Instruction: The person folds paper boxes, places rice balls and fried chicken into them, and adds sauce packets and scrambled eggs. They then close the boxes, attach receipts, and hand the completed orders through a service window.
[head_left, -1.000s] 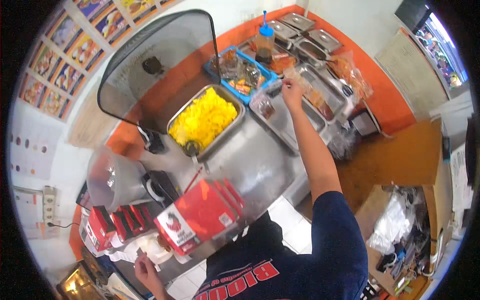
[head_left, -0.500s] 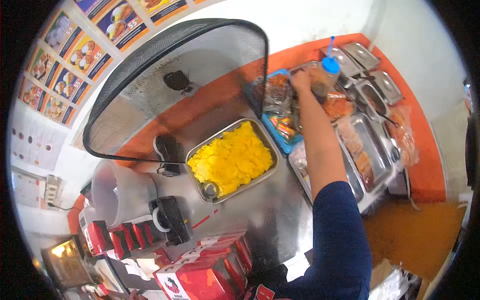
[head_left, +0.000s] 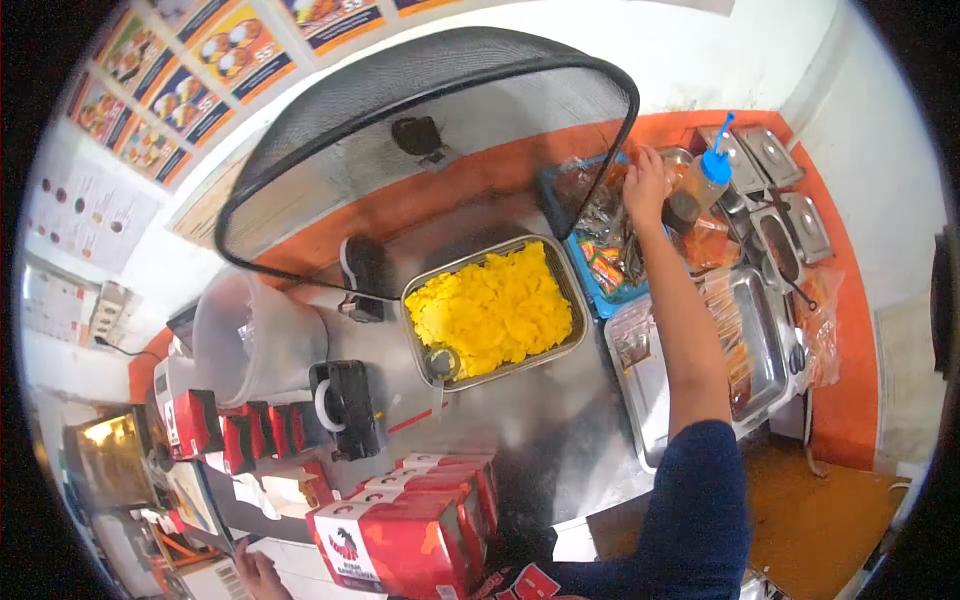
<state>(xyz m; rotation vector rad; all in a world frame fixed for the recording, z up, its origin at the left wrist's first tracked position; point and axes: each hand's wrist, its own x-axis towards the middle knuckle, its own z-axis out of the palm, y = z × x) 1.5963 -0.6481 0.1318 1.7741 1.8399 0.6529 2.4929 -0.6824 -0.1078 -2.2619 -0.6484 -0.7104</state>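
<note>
My right hand (head_left: 648,187) reaches to the back right, over the edge of a blue basket (head_left: 613,300) of sachets and plastic packets. Its fingers are curled, and what they hold, if anything, is hidden. Just right of it stands a squeeze bottle (head_left: 697,193) with a blue cap, dark liquid inside. At the bottom left my left hand (head_left: 259,576) shows in part, fingers stretched out, beside red and white printed boxes (head_left: 400,535). Mid-counter, a metal tray (head_left: 492,378) holds yellow rice (head_left: 492,308) with a scoop (head_left: 440,365) in its near left corner.
A raised black mesh cover (head_left: 430,120) arches over the tray's back, its rim near my right hand. Metal pans (head_left: 765,345) and lidded containers (head_left: 770,158) line the right. A clear plastic tub (head_left: 255,335) and a black tape dispenser (head_left: 345,410) stand left.
The view has shifted, so the counter sits further right. My right hand has moved nearer the bottle, its fingers now pointing up. My left hand has come into view at the bottom left.
</note>
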